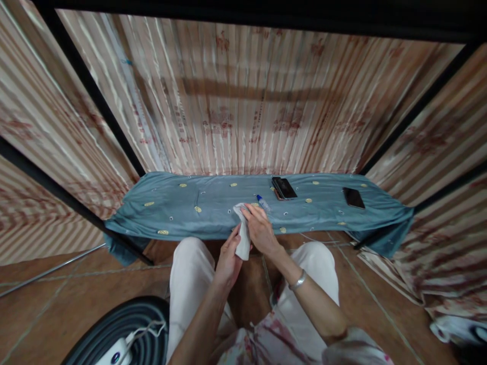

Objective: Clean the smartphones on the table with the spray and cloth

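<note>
A small white cloth hangs between my two hands at the near edge of a low bench draped in a blue-grey patterned cover. My left hand pinches its lower end from below. My right hand grips its upper end against the cover; a silver bracelet is on that wrist. A small clear bottle with a blue cap lies on the cover just beyond my right hand's fingers.
Two stacked phones lie on the bench right of centre, another dark phone further right. Striped curtains hang behind and on both sides within a black frame. A round dark stool with a white device stands by my left knee.
</note>
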Tool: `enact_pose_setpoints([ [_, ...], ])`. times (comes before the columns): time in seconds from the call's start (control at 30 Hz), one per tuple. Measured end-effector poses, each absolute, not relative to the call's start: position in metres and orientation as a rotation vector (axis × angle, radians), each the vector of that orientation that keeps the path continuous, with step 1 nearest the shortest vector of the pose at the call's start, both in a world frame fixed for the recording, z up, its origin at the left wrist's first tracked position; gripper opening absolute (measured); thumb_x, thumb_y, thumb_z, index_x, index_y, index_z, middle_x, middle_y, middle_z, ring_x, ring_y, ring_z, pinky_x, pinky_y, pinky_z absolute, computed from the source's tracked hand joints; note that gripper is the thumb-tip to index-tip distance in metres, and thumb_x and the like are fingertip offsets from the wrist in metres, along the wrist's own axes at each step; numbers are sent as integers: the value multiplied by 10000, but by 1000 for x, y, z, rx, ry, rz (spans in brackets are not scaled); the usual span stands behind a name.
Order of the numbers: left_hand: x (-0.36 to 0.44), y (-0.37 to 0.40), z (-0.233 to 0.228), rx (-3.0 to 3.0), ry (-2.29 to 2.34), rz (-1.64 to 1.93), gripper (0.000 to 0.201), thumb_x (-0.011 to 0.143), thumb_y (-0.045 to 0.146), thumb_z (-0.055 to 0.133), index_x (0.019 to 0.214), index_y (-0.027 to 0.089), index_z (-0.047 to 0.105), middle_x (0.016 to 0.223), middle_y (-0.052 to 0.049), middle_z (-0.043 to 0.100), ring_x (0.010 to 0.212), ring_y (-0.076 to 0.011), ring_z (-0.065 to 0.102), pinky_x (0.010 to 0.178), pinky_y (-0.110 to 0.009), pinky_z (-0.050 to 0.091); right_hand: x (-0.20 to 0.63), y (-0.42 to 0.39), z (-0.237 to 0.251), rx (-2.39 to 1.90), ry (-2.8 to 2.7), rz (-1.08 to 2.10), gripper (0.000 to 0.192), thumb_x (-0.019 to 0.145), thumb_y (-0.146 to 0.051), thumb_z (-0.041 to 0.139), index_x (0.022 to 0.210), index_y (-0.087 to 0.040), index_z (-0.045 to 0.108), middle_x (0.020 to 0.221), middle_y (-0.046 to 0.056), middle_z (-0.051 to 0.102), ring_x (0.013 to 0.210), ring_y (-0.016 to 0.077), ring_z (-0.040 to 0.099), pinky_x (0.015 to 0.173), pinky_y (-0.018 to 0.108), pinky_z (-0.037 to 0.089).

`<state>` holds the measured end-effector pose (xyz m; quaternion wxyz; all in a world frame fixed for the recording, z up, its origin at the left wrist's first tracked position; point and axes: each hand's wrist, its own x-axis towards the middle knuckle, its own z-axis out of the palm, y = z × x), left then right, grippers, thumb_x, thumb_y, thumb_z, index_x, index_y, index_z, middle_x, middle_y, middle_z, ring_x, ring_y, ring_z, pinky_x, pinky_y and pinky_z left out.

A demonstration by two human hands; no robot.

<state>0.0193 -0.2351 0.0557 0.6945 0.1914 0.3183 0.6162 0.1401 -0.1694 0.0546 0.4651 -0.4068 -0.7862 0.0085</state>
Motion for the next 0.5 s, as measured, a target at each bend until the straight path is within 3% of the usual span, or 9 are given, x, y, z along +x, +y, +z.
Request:
enact_pose_setpoints([
  [0.33,18,-244,74,377,656,1310,441,755,269,680,1186,201,617,1086,-81,712,942,-265,690,859,-453,534,165,-167,45,-1121,-1788,62,416,958,-206,360,1295,-179,602,1253,134,651,1195,241,574,1038,468,456],
  [0.5,22,-246,79,307,629,1285,339,791,214,607,1129,218,625,1078,-51,709,920,-223,685,899,-456,517,166,-181,43,-1143,-1741,-25,428,966,-193,336,1319,-175,577,1287,143,624,1223,236,546,1033,459,462],
])
